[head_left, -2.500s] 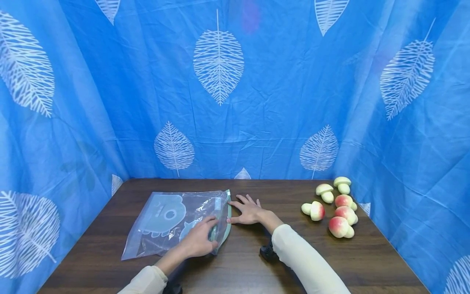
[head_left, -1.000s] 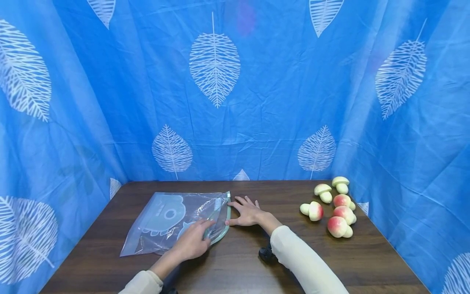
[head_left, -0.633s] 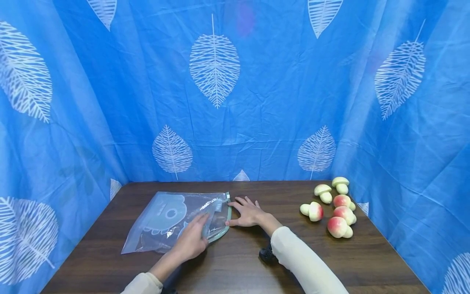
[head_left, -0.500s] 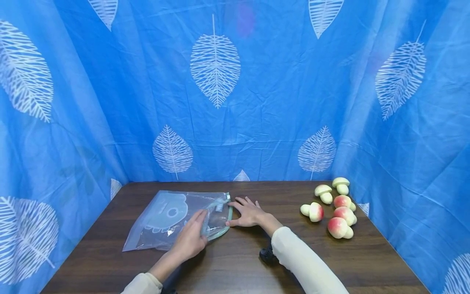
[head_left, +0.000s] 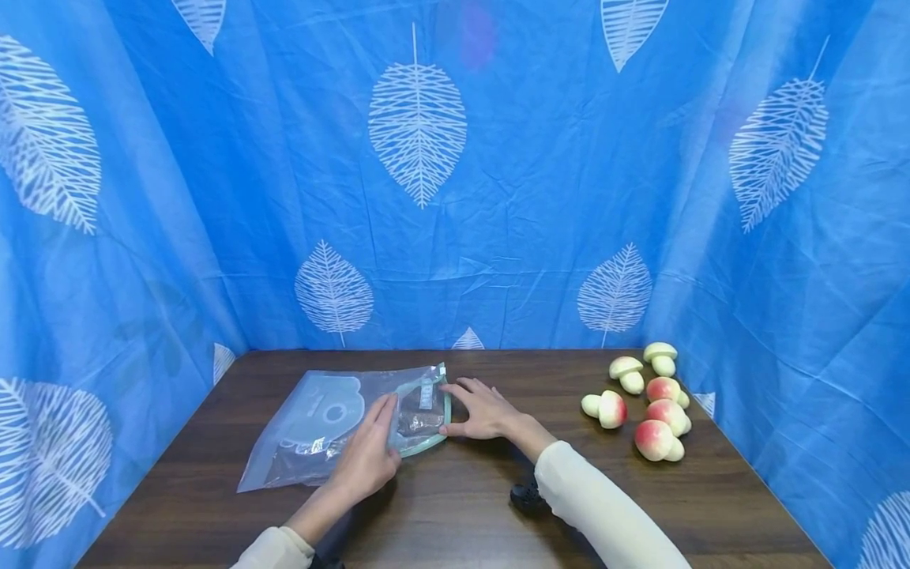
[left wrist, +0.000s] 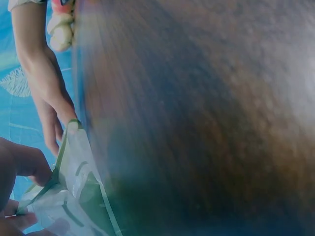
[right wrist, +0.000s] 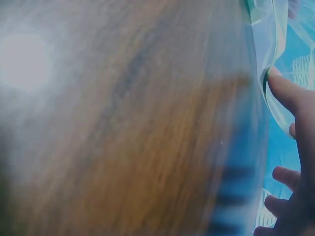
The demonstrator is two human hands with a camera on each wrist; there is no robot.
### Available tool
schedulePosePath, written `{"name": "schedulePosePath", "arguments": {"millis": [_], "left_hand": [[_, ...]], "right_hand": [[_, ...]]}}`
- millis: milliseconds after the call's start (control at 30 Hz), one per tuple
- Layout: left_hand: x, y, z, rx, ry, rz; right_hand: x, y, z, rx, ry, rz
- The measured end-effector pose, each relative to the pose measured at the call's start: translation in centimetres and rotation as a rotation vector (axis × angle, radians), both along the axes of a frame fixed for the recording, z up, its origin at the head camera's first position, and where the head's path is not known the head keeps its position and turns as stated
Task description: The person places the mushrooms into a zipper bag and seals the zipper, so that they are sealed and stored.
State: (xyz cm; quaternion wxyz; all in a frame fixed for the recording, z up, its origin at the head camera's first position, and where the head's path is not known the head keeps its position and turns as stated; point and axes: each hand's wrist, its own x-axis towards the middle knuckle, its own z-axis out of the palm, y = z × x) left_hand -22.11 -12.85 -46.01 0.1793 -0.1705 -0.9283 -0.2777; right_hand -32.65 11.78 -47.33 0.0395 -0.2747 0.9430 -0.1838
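Observation:
A clear zip bag [head_left: 327,411] with a pale cartoon print and green-edged mouth lies on the table, its mouth facing right and gaping. My left hand [head_left: 366,458] grips the upper edge of the mouth; in the left wrist view the left fingers [left wrist: 29,164] pinch the green strip. At the mouth's other edge is my right hand [head_left: 483,411], thumb and forefinger spread apart and touching the rim. The right wrist view shows the right thumb [right wrist: 285,91] against the bag's edge [right wrist: 268,39], with the other fingers apart from it.
Several toy mushrooms [head_left: 654,438] with red-and-cream or cream caps sit at the right side of the brown wooden table [head_left: 469,506]. A blue curtain [head_left: 498,197] with white leaf prints encloses the back and sides. A small black object [head_left: 524,496] shows under the right forearm.
My left hand has drawn the upper edge of the bag's mouth leftward, and the mouth gapes wider. My right hand stays at the rim, its fingers slightly more bent and raised.

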Motion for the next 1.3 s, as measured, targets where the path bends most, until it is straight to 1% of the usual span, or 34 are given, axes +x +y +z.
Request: {"name": "schedulePosePath", "arguments": {"millis": [133, 233, 433, 633, 833, 1067, 1300], "left_hand": [[-0.2, -0.3, 0.0, 0.006, 0.014, -0.005], [-0.2, -0.4, 0.1, 0.014, 0.013, -0.008], [-0.2, -0.7, 0.6, 0.022, -0.012, -0.009], [-0.2, -0.8, 1.0, 0.008, -0.035, 0.012], [-0.4, -1.1, 1.4, 0.035, -0.055, 0.001], [-0.5, -1.5, 1.4, 0.065, -0.087, -0.007], [-0.4, -1.9, 1.4, 0.104, -0.086, -0.02]], "right_hand": [[0.1, 0.3, 0.4, -0.024, 0.032, 0.038], [0.1, 0.8, 0.9, -0.058, 0.063, 0.075], [0.3, 2.6, 2.7, -0.11, 0.116, 0.105], [0.2, 5.2, 4.0, -0.111, 0.136, 0.085], [0.4, 8.1, 4.9, -0.104, 0.153, 0.066], [1.2, 11.3, 5.6, -0.101, 0.143, 0.031], [2.0, 13.9, 6.3, -0.105, 0.167, 0.014]]}}
